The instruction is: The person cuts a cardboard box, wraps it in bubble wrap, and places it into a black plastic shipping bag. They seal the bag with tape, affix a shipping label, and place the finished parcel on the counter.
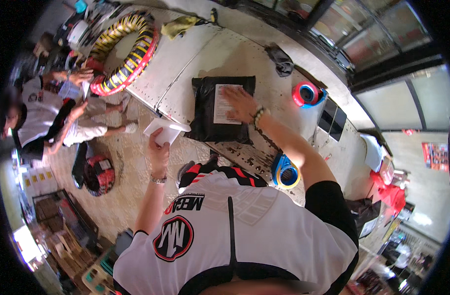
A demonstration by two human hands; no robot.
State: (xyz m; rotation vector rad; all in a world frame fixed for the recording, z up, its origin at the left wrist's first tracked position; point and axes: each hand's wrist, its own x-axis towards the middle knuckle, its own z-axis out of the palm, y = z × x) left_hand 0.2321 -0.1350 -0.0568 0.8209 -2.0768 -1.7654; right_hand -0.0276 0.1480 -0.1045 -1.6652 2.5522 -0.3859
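A black plastic parcel (pixel 204 109) lies flat on the pale worktable, near its front edge. Stuck on its upper face is a white printed label (pixel 222 114). My right hand (pixel 239 104) rests on that label with the fingers stretched out flat, a beaded bracelet at the wrist. To the left of the parcel, my left hand (pixel 159 148) grips a folded white sheet of paper (pixel 167 130) between thumb and fingers. The paper's right end reaches close to the parcel's lower left corner.
Tape dispensers lie to the right: a red-and-blue one (pixel 307 94) and a blue-and-yellow one (pixel 287 173). A dark flat device (pixel 332 120) is beyond them. Wrapped tyres (pixel 136 64) stand at the table's left end. Another person (pixel 43 113) works at far left. A tyre (pixel 99 172) lies on the floor.
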